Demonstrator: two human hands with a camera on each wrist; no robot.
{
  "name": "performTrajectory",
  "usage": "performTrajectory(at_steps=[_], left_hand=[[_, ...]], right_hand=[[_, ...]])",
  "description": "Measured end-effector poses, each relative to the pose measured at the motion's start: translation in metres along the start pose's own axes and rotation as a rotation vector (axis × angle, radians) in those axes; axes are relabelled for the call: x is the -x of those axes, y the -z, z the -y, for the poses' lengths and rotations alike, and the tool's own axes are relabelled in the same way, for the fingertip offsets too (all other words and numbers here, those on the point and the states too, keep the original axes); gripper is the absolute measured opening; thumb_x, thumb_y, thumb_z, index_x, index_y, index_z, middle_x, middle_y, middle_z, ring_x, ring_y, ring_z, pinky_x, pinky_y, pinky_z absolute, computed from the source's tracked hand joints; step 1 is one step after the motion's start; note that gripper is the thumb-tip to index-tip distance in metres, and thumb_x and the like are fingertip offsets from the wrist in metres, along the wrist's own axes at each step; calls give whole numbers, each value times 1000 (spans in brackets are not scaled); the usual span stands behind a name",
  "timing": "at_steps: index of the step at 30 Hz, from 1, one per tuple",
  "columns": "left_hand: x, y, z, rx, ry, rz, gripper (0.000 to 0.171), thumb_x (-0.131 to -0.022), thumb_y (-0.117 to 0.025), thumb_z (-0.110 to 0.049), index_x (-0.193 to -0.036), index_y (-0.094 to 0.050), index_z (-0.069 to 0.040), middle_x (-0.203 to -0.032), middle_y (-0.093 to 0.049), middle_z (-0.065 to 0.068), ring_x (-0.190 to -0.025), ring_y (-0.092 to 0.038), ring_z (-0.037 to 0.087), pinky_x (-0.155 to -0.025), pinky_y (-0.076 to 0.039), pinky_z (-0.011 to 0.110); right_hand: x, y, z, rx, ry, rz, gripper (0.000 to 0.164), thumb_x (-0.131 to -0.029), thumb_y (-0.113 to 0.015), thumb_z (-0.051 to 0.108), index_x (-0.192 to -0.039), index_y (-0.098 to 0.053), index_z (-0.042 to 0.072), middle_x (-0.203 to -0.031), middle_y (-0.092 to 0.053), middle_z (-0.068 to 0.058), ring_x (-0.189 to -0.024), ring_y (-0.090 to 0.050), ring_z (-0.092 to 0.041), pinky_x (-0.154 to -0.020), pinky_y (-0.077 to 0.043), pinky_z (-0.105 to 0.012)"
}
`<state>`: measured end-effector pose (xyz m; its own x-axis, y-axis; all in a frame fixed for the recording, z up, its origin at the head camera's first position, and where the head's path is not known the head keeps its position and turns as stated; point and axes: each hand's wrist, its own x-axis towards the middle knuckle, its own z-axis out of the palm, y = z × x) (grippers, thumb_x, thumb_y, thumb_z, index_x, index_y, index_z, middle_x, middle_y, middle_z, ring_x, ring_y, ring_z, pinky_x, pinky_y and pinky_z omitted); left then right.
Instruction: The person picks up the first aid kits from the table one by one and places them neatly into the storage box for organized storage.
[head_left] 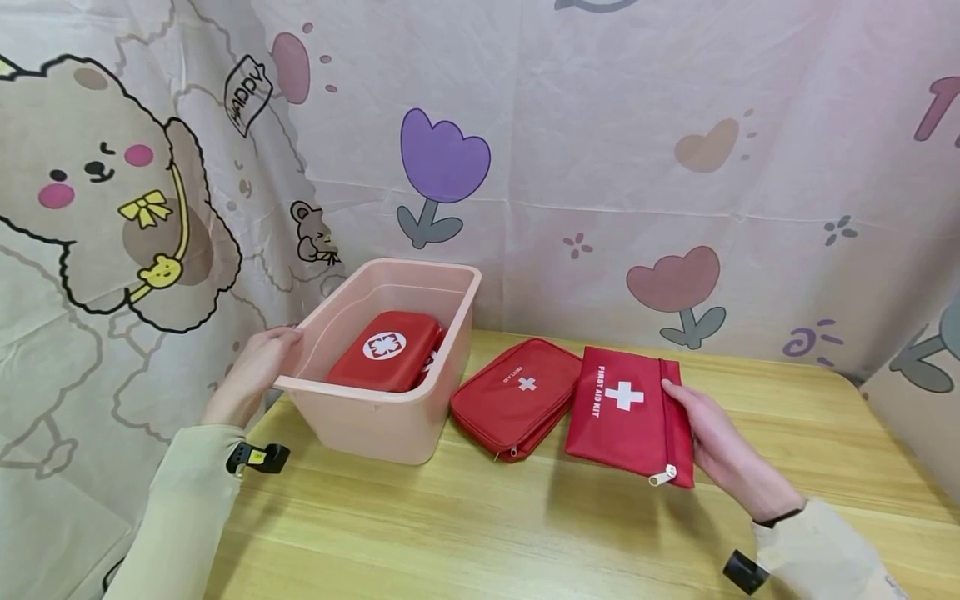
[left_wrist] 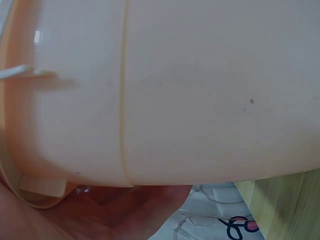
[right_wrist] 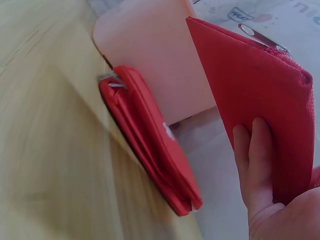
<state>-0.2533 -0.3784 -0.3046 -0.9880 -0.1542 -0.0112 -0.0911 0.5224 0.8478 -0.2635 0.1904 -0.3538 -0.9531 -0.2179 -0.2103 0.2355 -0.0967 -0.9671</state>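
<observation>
At the rim of a pink plastic bin (head_left: 360, 423), my left hand (head_left: 257, 367) grips the near left side. The left wrist view shows the bin's outer wall (left_wrist: 200, 100) with part of that hand (left_wrist: 125, 212) below it. My right hand (head_left: 722, 446) holds a flat red first aid pouch (head_left: 615, 429) by its zipped edge, thumb on the front. From the right wrist view, fingers (right_wrist: 260, 155) press the pouch's back, which is raised above the table. A red zipped first aid case (head_left: 502, 392) lies between bin and pouch.
Inside the bin sits a red case (head_left: 405, 358) with a white round emblem, partly covering another red item (head_left: 431, 362). The wooden table (head_left: 465, 525) ends at a printed cloth (head_left: 555, 167) hung behind and at the sides.
</observation>
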Motion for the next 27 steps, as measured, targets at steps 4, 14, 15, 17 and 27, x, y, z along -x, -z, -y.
performTrajectory(at_steps=[4, 14, 15, 17, 27], left_hand=[[1, -1, 0, -1, -5, -6, 67, -106, -24, -39, -148, -25, 13, -146, -32, 34, -131, -34, 46, -107, -28, 60], [1, 0, -1, 4, 6, -3, 67, -106, -24, -40, -148, -24, 12, -146, -32, 33, -131, -34, 45, -106, -29, 59], [1, 0, -1, 4, 6, -3, 67, -106, -24, -40, -148, -24, 12, -146, -32, 33, -131, -34, 45, -106, -29, 59], [1, 0, -1, 2, 4, -5, 67, -106, -24, -40, -148, -25, 12, -146, -32, 33, -131, -34, 45, -106, -29, 59], [1, -1, 0, 3, -1, -5, 66, -106, -24, -39, -148, -26, 12, -145, -33, 33, -130, -35, 45, -106, -30, 59]], right_hand=[[2, -2, 5, -20, 0, 3, 55, -102, -50, 44, -139, -33, 7, -106, -61, 5, -95, -64, -10, -84, -54, -32], [2, -4, 20, -31, 9, -3, 47, -100, -53, 44, -132, -39, 13, -106, -61, 7, -94, -63, -9, -83, -54, -30], [2, -4, 22, -36, 10, -2, 46, -100, -53, 44, -132, -39, 14, -106, -61, 7, -94, -63, -9, -83, -54, -30], [2, -5, 24, -47, 12, 2, 44, -100, -53, 43, -131, -39, 15, -106, -61, 7, -95, -63, -9, -83, -54, -30], [-1, -15, 39, -74, 19, 28, 43, -99, -56, 43, -130, -39, 18, -110, -59, 5, -96, -63, -9, -84, -54, -30]])
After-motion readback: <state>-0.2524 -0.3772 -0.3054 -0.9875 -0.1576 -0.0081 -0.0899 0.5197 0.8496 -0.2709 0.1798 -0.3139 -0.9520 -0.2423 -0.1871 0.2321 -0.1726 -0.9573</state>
